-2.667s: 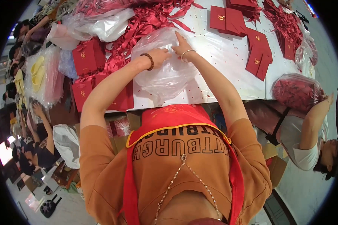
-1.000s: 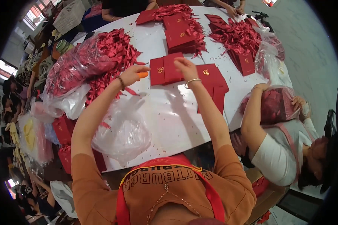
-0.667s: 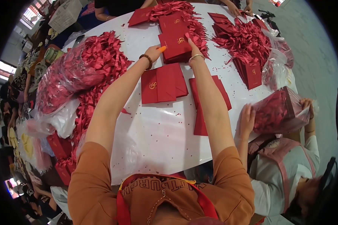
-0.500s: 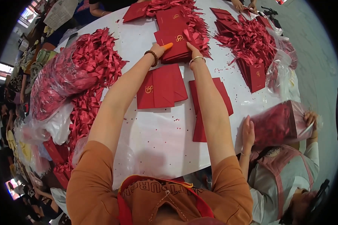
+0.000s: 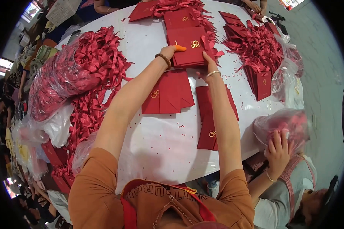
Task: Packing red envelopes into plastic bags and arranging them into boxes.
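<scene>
1. Between our two hands, beyond the middle of the white surface (image 5: 160, 160), we have a stack of red paper bags (image 5: 185, 40), the top one marked in gold.
2. Our left hand (image 5: 170, 52) grips the stack's near left side; an orange cover (image 5: 180, 48) on the thumb lies over the top bag, and the other fingers are hidden from us.
3. Our right hand (image 5: 211, 65) is closed on the near right corner, thumb against the edge, fingers curled lower down. We cannot tell how far they reach underneath, or whether the stack is clear of what lies below.
4. We wear a brown beaded bracelet (image 5: 163, 60) on the left wrist and a pale bangle (image 5: 214, 73) on the right.
5. Just beyond the stack we see another red bag (image 5: 179, 20), with red ribbons (image 5: 206, 21) bunched along its right side.
6. Nearer us lie overlapping red bags (image 5: 170, 97); a second group (image 5: 206, 131) is partly covered by our right forearm.
7. To our left, a clear plastic bag (image 5: 51, 89) is full of red ribbon.
8. On our right, a co-worker's hand (image 5: 278, 150) touches a clear bag with reddish contents (image 5: 294, 124).
</scene>
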The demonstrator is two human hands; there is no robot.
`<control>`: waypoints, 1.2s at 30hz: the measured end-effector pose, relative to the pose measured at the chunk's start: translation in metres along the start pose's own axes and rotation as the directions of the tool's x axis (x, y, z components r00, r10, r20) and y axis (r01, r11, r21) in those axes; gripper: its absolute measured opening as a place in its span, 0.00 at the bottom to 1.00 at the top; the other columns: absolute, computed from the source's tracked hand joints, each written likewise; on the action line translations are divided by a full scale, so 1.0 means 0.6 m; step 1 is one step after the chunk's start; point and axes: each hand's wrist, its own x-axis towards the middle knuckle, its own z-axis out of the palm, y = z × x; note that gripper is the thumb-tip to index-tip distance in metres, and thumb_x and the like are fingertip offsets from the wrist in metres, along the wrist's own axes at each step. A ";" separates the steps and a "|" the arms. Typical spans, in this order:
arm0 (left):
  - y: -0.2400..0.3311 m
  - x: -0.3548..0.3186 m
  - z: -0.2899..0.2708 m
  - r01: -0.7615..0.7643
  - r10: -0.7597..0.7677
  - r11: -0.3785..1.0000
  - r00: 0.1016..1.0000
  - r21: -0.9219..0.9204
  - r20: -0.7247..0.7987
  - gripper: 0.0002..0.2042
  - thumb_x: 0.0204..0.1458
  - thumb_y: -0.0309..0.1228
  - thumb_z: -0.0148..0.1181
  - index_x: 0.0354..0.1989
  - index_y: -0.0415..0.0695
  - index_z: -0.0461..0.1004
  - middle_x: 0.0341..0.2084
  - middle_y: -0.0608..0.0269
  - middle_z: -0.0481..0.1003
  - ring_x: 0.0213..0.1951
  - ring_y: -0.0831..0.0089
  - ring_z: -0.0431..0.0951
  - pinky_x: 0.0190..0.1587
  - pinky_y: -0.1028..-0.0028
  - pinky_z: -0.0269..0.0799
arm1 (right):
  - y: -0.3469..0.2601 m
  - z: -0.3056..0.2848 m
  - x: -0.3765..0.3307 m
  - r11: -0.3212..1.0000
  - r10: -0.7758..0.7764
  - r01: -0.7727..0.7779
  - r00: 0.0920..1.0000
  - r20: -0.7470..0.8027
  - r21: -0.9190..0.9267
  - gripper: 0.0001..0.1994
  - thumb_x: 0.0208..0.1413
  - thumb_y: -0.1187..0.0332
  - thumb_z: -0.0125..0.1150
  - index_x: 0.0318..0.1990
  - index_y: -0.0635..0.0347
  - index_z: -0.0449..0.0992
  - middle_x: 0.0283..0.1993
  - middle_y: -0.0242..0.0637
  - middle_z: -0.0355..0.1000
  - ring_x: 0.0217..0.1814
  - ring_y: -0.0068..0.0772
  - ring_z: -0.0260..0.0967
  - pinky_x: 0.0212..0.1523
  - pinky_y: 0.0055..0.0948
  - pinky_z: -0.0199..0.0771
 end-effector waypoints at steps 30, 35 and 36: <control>-0.248 -0.460 -0.154 -0.635 0.189 0.486 0.747 0.600 0.638 0.30 0.38 0.24 0.61 0.54 0.40 0.57 0.51 0.57 0.61 0.52 0.69 0.61 0.55 0.73 0.55 | 0.341 -0.100 -0.348 0.754 -0.648 0.640 0.688 0.327 0.150 0.33 0.54 0.44 0.34 0.60 0.59 0.48 0.56 0.42 0.55 0.56 0.35 0.56 0.57 0.33 0.56; -0.262 -0.468 -0.163 -0.654 0.233 0.416 0.748 0.631 0.621 0.28 0.40 0.24 0.58 0.53 0.40 0.57 0.50 0.56 0.62 0.51 0.65 0.64 0.54 0.75 0.57 | 0.363 -0.089 -0.368 0.758 -0.627 0.519 0.746 0.225 0.395 0.27 0.57 0.51 0.35 0.58 0.61 0.52 0.58 0.40 0.53 0.48 0.31 0.62 0.54 0.24 0.57; -0.270 -0.460 -0.172 -0.657 0.229 0.417 0.744 0.627 0.627 0.28 0.40 0.24 0.58 0.53 0.40 0.57 0.50 0.56 0.62 0.51 0.65 0.64 0.54 0.75 0.57 | 0.370 -0.097 -0.368 0.678 -0.730 0.655 0.653 0.202 0.334 0.28 0.56 0.52 0.38 0.59 0.60 0.50 0.53 0.41 0.59 0.54 0.31 0.57 0.55 0.31 0.57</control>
